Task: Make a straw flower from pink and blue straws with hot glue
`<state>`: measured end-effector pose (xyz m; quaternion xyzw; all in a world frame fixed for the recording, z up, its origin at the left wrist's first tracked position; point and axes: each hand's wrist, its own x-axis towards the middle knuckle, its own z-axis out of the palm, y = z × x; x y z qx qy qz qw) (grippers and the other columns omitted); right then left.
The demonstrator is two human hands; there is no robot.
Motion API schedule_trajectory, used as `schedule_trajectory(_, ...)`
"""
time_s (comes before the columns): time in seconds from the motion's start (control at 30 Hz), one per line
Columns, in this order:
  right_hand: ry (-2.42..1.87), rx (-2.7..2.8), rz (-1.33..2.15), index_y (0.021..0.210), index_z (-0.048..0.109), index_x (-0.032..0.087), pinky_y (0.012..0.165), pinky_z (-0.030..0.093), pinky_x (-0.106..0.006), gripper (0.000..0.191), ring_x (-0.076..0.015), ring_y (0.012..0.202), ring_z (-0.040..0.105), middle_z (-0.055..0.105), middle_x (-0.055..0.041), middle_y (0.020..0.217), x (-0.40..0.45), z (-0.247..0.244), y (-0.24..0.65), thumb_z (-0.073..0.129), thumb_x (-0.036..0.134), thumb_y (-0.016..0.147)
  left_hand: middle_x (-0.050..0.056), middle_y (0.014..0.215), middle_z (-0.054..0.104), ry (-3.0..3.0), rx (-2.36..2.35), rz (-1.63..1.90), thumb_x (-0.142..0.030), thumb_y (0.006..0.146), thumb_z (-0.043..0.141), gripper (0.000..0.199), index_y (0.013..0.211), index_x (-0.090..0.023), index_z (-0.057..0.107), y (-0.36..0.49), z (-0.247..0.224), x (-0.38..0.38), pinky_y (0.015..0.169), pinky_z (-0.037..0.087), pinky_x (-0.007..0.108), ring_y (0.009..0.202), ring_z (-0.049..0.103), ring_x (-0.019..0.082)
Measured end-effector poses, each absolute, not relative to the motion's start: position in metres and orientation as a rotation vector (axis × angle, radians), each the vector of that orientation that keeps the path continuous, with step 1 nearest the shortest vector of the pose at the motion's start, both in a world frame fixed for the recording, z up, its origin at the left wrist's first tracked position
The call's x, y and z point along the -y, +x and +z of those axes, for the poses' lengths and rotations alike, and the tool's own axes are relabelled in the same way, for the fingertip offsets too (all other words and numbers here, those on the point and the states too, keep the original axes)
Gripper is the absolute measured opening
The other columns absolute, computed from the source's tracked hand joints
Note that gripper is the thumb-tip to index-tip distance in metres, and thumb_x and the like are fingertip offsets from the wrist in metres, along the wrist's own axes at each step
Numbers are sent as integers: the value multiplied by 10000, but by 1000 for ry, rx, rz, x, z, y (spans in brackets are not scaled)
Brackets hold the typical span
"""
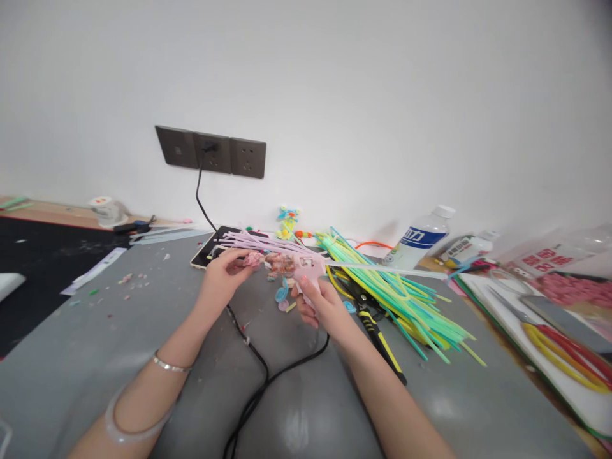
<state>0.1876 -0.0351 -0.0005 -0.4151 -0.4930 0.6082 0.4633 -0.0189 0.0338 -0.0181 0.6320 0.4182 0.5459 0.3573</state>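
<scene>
My right hand [318, 301] is wrapped round the handle of a pink hot glue gun [310, 268]. A long whitish glue stick [377, 268] sticks out of the gun's back end toward the right. The nozzle points left, toward my left hand [227, 271], whose fingers pinch a small pink fuzzy piece [253, 259]. What exactly that piece is made of is too small to tell. Behind both hands lies a bundle of lilac pipe cleaners [253, 241]. Small blue and pink bits [282, 292] lie on the grey table under the gun.
Green and yellow pipe cleaners [396, 290] lie to the right over black-and-yellow pliers [382, 344]. A black cord [261, 370] loops across the table [119, 357]. Farther right are a water bottle [425, 236] and scissors [564, 350]. A dark tablet [210, 245] lies behind my left hand.
</scene>
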Motion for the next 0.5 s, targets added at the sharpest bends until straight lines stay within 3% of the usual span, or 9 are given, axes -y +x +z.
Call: schedule_trajectory(0.5, -1049, 1166, 1456, 693, 528, 171, 321, 214, -181, 583, -32, 319, 253, 331, 111, 414, 32, -2, 189, 621, 747, 708, 98, 987, 735, 1607, -1124, 1391, -310, 693, 752, 265, 911, -160, 741, -19, -17, -33, 775, 575, 358, 836, 689, 216)
